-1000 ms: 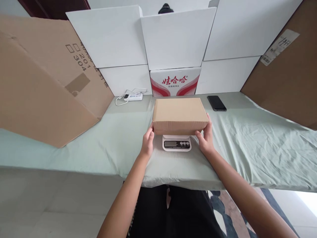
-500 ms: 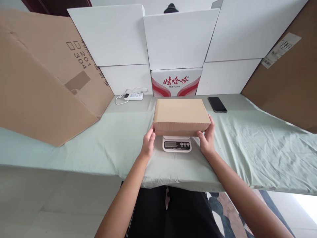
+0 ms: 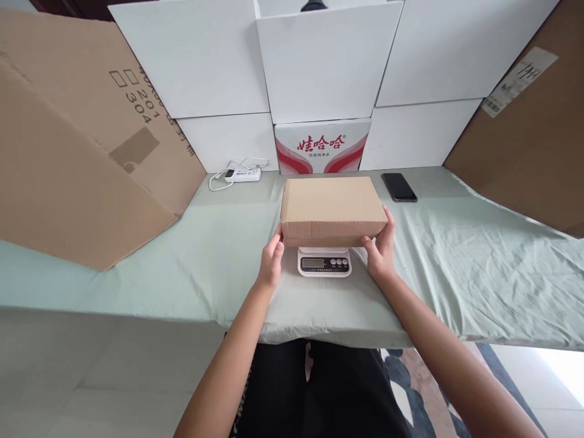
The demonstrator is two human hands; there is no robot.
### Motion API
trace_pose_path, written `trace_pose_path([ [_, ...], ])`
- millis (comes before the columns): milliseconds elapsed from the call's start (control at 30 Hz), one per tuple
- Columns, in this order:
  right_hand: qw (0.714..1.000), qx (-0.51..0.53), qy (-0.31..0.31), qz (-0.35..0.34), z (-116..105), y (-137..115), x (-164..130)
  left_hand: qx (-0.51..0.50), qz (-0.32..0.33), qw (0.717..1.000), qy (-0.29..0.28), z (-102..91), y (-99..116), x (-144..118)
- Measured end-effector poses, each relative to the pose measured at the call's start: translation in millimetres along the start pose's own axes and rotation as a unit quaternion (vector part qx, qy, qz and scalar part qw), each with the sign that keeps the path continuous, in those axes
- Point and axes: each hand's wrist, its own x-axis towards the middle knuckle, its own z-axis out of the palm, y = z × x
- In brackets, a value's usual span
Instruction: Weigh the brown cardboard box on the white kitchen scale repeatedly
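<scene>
A closed flat brown cardboard box (image 3: 332, 207) rests on a small white digital scale (image 3: 324, 262) in the middle of a table covered with a pale green cloth (image 3: 456, 267). My left hand (image 3: 272, 260) grips the box's near left corner. At the near right corner my right hand (image 3: 380, 246) holds the box the same way. Only the scale's front strip with its display and buttons shows below the box.
A black phone (image 3: 398, 186) lies behind the box to the right. A white power strip with cable (image 3: 241, 175) lies at back left. White boxes and a red-printed carton (image 3: 322, 145) line the back. Large brown cardboard sheets (image 3: 77, 152) lean at both sides.
The box and both hands keep the same hold on the scale. Only the camera view has shifted slightly.
</scene>
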Motion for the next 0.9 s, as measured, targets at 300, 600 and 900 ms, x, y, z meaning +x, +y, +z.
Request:
trace_pose_path([
  [300, 1.000, 0.006, 0.016, -0.005, -2.0, -0.3, 1.6, 0.013, 0.032, 0.997, 0.075, -5.2, -6.2, 1.7],
  [600, 0.998, 0.013, 0.057, -0.002, -4.8, -5.7, 7.6, -0.003, 0.039, 0.990, 0.133, -6.5, -7.2, 5.6],
  [900, 0.998, 0.024, 0.060, 0.012, -2.1, -6.5, 8.8, 0.009, 0.032, 0.993, 0.112, -3.4, -6.2, 5.2],
])
